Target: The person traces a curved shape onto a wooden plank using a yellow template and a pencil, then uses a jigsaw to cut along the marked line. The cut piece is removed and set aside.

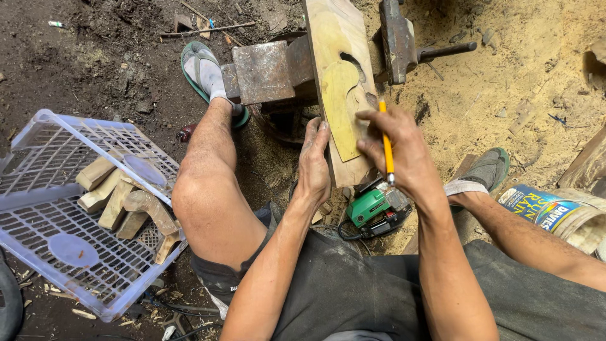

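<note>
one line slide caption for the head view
Seated person's right hand traces a pale template with a yellow pencil while the left hand steadies the vise-clamped board.

A pale lilac plastic lattice crate holds cut wooden blocks; a green power tool lies on sawdust beside a paint bucket.

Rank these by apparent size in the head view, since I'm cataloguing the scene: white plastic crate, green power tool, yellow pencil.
1. White plastic crate, by far the largest.
2. Green power tool, partly hidden behind the arms.
3. Yellow pencil, thin, held in the right hand.
</note>
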